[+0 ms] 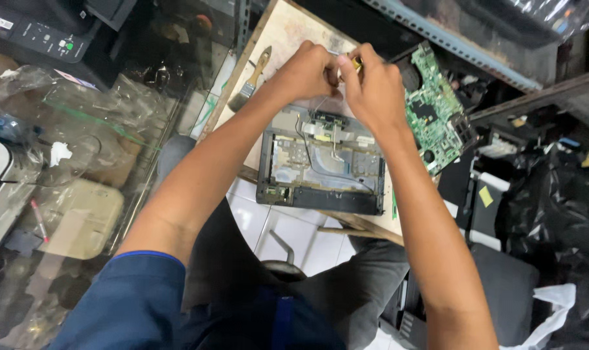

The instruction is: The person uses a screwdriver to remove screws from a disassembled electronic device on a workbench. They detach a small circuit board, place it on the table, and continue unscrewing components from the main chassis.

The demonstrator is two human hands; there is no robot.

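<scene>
Forearms, hands point(343, 74) pinching yellow-handled tool point(357, 62), laptop chassis point(320, 162) lengthwise left-right

- Both bare forearms stretched forward and upward in the head view, converging so the two hands meet knuckle to knuckle.
- Left hand point(305, 70) curled into a loose fist, fingers tucked under, back of the hand facing up.
- Right hand point(372, 87) bent at the wrist, thumb and forefinger pinched together at the top.
- Left upper arm covered by a dark blue short sleeve point(129, 301); right arm bare throughout.
</scene>
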